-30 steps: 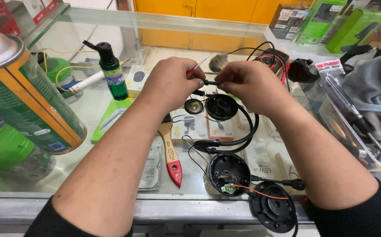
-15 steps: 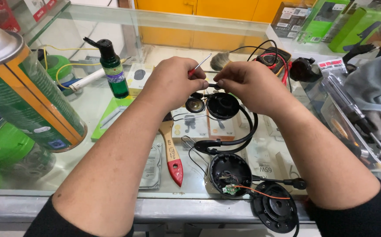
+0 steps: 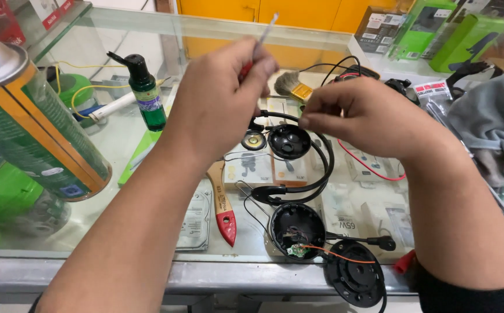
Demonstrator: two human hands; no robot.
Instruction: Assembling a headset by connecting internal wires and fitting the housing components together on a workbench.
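Note:
My left hand point(image 3: 223, 95) is raised over the glass counter and grips a thin metal tool point(image 3: 265, 30) that points up and away. My right hand point(image 3: 359, 119) pinches the top of a black headset band point(image 3: 323, 159) near its upper earcup point(image 3: 289, 141). The lower earcup point(image 3: 296, 229) lies open on the glass with a small circuit board and an orange wire showing. Its round black cover point(image 3: 353, 278) rests at the counter's front edge, and a small loose speaker disc point(image 3: 254, 140) sits beside the upper earcup.
A big green and orange spray can point(image 3: 28, 124) stands at the left, a dark green squeeze bottle point(image 3: 146, 93) behind it. A red-tipped brush handle point(image 3: 223, 203), a brush point(image 3: 291, 85), a grey cloth point(image 3: 487, 124) and green boxes point(image 3: 437, 29) lie around. The counter's metal edge point(image 3: 147, 272) runs along the front.
My left hand has lifted away from the headset with the thin tool now pointing upward. My right hand stays pinched on the headset band. The view has moved closer.

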